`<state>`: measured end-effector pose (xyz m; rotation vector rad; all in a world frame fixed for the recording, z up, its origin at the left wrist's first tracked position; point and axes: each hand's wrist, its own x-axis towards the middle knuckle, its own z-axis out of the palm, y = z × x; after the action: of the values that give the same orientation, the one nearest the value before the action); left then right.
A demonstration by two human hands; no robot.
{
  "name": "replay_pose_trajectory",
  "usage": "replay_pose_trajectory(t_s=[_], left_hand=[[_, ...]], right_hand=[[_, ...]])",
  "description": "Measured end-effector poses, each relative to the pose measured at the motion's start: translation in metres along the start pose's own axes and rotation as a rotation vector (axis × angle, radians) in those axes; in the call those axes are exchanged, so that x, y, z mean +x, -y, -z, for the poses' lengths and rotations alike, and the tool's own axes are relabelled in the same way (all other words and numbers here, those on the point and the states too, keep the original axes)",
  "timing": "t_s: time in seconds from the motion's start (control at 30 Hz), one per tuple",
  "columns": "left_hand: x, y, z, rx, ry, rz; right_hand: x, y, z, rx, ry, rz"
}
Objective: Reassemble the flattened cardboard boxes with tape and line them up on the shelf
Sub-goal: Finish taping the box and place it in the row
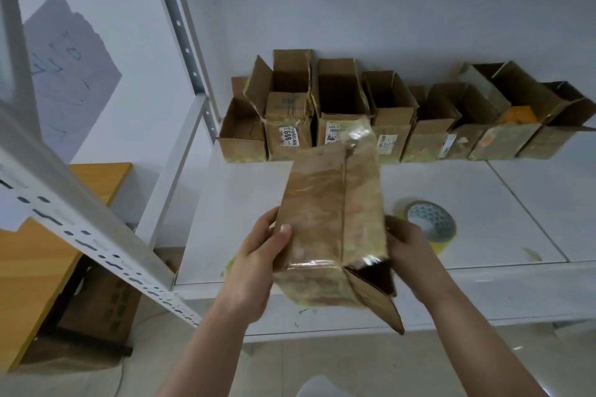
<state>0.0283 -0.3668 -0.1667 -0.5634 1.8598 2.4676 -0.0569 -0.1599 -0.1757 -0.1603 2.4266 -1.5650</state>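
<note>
I hold a tape-wrapped brown cardboard box (332, 213) over the front of the white shelf (483, 203), its taped bottom facing me and its open flaps pointing down toward me. My left hand (258, 255) grips its left side with the thumb across the face. On the box's right edge, my right hand (406, 245) grips with the fingers hidden behind the cardboard. A roll of yellow tape (430, 222) lies on the shelf just right of the box. Several open assembled boxes (383, 113) stand in a row against the back wall.
A white slotted shelf post (96, 235) slants across the lower left, another upright (180, 29) stands behind it. A wooden table (35, 267) sits left of the shelf with cardboard (93, 309) beneath it. A small scrap of yellow tape (532, 254) lies on the shelf at right.
</note>
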Motion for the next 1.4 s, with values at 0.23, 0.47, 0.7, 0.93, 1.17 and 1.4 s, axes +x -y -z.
replay_pose_trajectory(t_s=[0.23, 0.47, 0.7, 0.93, 1.17, 1.4], left_hand=[[0.001, -0.017, 0.011, 0.498, -0.079, -0.049], [-0.004, -0.017, 0.011, 1.013, -0.081, -0.081], [-0.010, -0.022, 0.012, 1.080, -0.100, -0.171], [-0.023, -0.038, -0.016, 0.831, -0.107, -0.342], [-0.033, -0.042, -0.109, 0.758, -0.051, -0.545], [-0.043, 0.008, -0.267, 0.877, 0.080, -0.571]], right_hand=[[-0.004, 0.019, 0.000, -0.312, 0.005, 0.039], [-0.028, 0.035, -0.015, -0.675, 0.025, 0.018], [-0.049, 0.026, -0.026, -0.589, -0.146, 0.084], [-0.074, 0.027, 0.024, 0.175, -0.430, 0.031], [-0.098, 0.012, 0.110, 0.143, -0.555, 0.114], [-0.138, -0.055, 0.241, 0.030, -0.707, 0.092]])
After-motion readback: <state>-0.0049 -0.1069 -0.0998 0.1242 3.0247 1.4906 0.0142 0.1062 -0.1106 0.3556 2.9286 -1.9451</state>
